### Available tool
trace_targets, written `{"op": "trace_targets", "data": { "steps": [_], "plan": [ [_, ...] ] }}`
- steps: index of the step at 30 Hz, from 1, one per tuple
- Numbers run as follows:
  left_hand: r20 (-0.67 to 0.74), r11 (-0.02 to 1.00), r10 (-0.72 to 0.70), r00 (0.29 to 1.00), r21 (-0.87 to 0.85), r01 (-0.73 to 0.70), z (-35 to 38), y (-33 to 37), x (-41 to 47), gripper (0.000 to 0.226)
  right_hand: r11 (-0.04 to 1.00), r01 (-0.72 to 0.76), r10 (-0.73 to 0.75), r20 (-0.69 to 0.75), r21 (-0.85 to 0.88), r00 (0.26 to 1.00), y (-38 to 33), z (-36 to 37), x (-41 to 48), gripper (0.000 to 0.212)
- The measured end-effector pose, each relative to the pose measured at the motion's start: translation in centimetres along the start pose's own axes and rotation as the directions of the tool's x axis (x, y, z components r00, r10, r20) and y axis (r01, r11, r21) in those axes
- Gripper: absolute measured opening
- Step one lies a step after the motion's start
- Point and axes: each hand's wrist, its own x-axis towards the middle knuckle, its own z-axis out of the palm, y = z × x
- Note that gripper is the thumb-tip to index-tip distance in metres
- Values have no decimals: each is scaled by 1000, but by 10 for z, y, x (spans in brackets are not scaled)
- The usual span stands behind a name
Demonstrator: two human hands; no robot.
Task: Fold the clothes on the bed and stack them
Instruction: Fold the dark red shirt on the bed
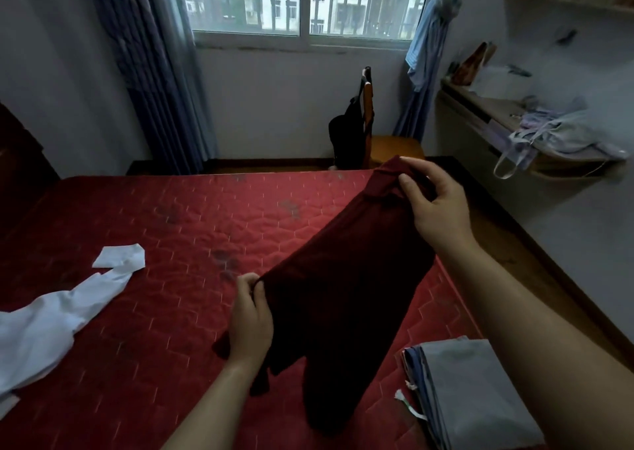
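A red quilted mattress [178, 230] with a hexagon stitch pattern fills the lower part of the view. A dark maroon knit garment [346, 278] is held up above its right half, stretched on a slant between both hands, with its loose lower parts hanging toward the near edge of the mattress.

The left hand [252, 316] is over the middle of the mattress, its fingers curled round the garment's lower left edge, with bunched cloth showing below the palm. The right hand [434, 202] is higher, above the mattress's far right corner. Its thumb and fingers pinch the garment's top end, where a folded band like a collar shows.

A crumpled white garment [58, 316] lies unfolded on the left side of the mattress, one sleeve reaching toward the middle. A stack of folded grey and blue clothes [473, 391] sits on the mattress's near right corner, beside the right forearm.

Beyond the far edge of the mattress stands a wooden chair [387, 144] with a black bag [346, 134] hanging on its back. Above it on the far wall are a barred window [302, 0] and a blue-grey curtain [157, 72]. To the right of the mattress, across a strip of floor, a wall shelf [480, 106] holds a heap of pale clothes [562, 130].
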Motion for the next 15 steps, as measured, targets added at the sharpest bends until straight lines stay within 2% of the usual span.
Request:
{"op": "trace_targets", "data": {
  "steps": [4, 7, 9, 15],
  "plan": [
    [52, 992, 14, 999, 125, -20, -15, 8, 12, 18, 996, -43, 52, 103, -84, 993, 27, 1, -1, 25],
    [73, 965, 92, 993, 241, -107, -31, 12, 19, 8, 999, -20, 21, 29, -44, 999, 32, 3, 1, 24],
    [65, 943, 114, 991, 308, -129, -44, 15, 21, 6, 1000, -13, 14, 37, -25, 999, 30, 5, 2, 25],
    [38, 919, 153, 987, 361, -156, -73, 24, 18, 7, 1000, -23, 23, 8, 18, 1000, 14, 7, -15, 25]
  ]
}}
